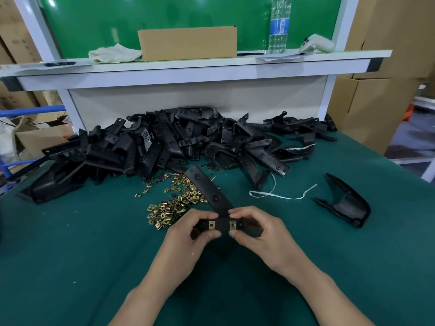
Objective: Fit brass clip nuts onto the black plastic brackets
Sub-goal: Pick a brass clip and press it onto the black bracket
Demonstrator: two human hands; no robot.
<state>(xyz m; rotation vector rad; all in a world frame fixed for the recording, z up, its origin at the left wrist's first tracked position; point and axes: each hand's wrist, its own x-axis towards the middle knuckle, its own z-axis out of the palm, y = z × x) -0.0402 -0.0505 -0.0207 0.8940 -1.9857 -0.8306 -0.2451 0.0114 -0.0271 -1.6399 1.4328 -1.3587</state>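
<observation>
**Both hands grip one bracket carrying two clip nuts**

The person holds a black plastic bracket (207, 188) just above the green table mat (70, 255), near the front edge. The left hand (188, 234) has its fingers curled round the bracket's left end, thumb below and forefinger over the top edge. The right hand (261, 234) grips the right end in the same way, its thumb tip and forefinger tip pinching the bracket from below and above. Neither hand is relaxed; both are closed on the part.

Between the two hands, the near crosspiece of the bracket faces the camera. On it sit two brass pieces: the left clip nut (211, 224) and the right clip nut (232, 224), side by side and slightly apart. The bracket's long arm points away from the person, over the loose clip nuts (174, 203), which are scattered on the mat just beyond the left hand.

Further back lies a heap of brackets (164, 142) against the bench's rear panel. A single curved black part (346, 203) lies well to the right, with a white strap (282, 196) between it and the heap. On the shelf above stand a cardboard box (187, 43) and a water bottle (279, 24).
</observation>
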